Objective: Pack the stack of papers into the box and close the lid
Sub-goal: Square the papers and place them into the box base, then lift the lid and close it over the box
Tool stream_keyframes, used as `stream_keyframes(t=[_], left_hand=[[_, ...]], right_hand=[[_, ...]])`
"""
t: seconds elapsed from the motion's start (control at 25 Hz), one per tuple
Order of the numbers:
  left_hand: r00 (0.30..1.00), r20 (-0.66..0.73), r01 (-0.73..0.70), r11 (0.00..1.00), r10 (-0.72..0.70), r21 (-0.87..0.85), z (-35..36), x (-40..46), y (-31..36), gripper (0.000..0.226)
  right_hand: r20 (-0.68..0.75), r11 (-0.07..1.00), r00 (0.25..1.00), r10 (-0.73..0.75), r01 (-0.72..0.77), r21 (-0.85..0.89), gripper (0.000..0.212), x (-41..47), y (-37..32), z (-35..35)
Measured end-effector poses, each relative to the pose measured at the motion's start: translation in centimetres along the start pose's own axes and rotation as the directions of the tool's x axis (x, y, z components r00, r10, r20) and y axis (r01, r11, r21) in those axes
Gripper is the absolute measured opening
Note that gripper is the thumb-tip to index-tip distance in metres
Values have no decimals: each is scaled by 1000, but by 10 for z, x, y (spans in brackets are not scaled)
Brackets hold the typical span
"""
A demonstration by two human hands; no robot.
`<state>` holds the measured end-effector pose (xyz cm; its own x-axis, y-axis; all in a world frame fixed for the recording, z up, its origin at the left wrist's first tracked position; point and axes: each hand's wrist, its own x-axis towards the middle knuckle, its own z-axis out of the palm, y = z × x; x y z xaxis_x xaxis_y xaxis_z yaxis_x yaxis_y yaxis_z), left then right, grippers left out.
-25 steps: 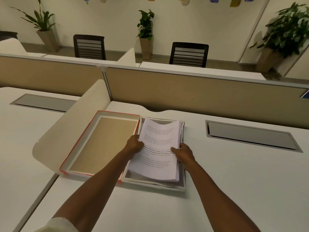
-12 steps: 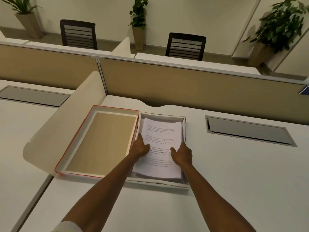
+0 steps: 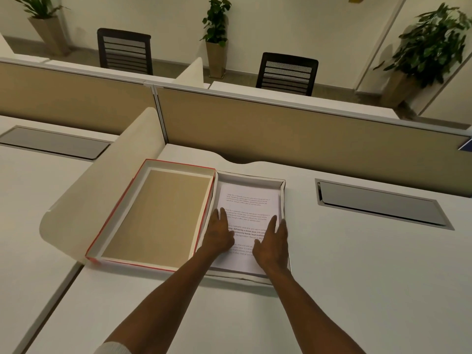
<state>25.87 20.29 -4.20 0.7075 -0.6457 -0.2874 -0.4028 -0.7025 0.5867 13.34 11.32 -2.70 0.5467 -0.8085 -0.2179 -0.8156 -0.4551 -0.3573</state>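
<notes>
Lying flat inside the box [image 3: 282, 198], the stack of papers [image 3: 249, 200] sits printed side up, its far edge close to the far wall and its sides near the left and right walls. We read that as the packing step nearly done: the sheets are down on the floor of the box rather than propped on a rim.

Both of our hands rest on top of the stack, palms down and fingers spread, gripping nothing. The left hand [image 3: 220, 235] presses near the left edge of the sheets, and the right hand [image 3: 272, 242] covers the near right part, its outer fingers against the right wall. We judge this flat, open posture is meant to settle the pile and square it against the walls, so that no corner rides up when the cover comes over.

Just beside the box on its left, touching along the shared edge, the lid [image 3: 158, 215] lies open and inside up, showing a tan panel framed in white with a red outer edge. It looks hinged there, though we cannot tell for certain. Placed so, it should only need swinging over to the right.

All of this stands on the white desk [image 3: 357, 277], close to a curved cream divider [image 3: 102, 180] behind the lid. Closing is not yet done.
</notes>
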Motion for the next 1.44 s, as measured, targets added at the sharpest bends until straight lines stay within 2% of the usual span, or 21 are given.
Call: stream_keyframes(t=[0.08, 0.16, 0.28, 0.4, 0.48, 0.56, 0.64, 0.72, 0.8, 0.92, 1.04, 1.2, 1.36, 1.44], left_hand=[[1000, 0, -13, 1000, 13, 16, 1, 2, -3, 85], [999, -12, -30, 999, 30, 27, 2, 2, -5, 84], [991, -96, -96, 995, 94, -8, 2, -6, -1, 80], [954, -287, -142, 976, 90, -165, -9, -24, -9, 68], [904, -424, -138, 973, 47, -187, -23, -36, -31, 61], [862, -507, -82, 986, -3, -146, -42, -44, -62, 55], [837, -542, 28, 996, -69, -84, -65, -49, -93, 52], [817, -562, 162, 987, -131, 6, -86, -55, -121, 55], [809, -565, 265, 958, -162, 106, -101, -64, -148, 59], [826, -520, 379, 897, -218, 225, -116, -69, -176, 70], [834, -432, 475, 847, -344, 241, -131, -62, -188, 78], [840, -340, 496, 854, -423, 161, -149, -47, -190, 81], [825, -390, 502, 847, -408, 176, -162, -37, -183, 79], [812, -432, 508, 839, -392, 195, -170, -35, -181, 70]], right_hand=[[-41, 980, 993, -113, 105, -167, 80, -2, 6, 9], [-2, 963, 983, -184, 180, -199, 67, -4, 13, 18], [-8, 974, 982, -190, 188, -127, 63, -5, 18, 25], [-122, 973, 967, -222, 228, 37, 60, -6, 13, 20], [-147, 942, 946, -288, 308, 131, 57, -12, 0, 17], [-82, 903, 913, -400, 408, 133, 58, -26, -22, 20], [19, 837, 838, -546, 544, 51, 61, -43, -46, 28], [117, 760, 757, -643, 649, -28, 63, -58, -65, 40], [203, 714, 714, -670, 695, -89, 64, -68, -75, 54], [238, 696, 708, -665, 703, -145, 61, -75, -76, 70], [223, 704, 720, -657, 692, -161, 60, -77, -76, 76], [214, 696, 719, -661, 695, -183, 61, -76, -74, 79], [201, 693, 718, -666, 696, -188, 58, -78, -72, 81], [194, 699, 722, -665, 692, -181, 55, -80, -72, 82]])
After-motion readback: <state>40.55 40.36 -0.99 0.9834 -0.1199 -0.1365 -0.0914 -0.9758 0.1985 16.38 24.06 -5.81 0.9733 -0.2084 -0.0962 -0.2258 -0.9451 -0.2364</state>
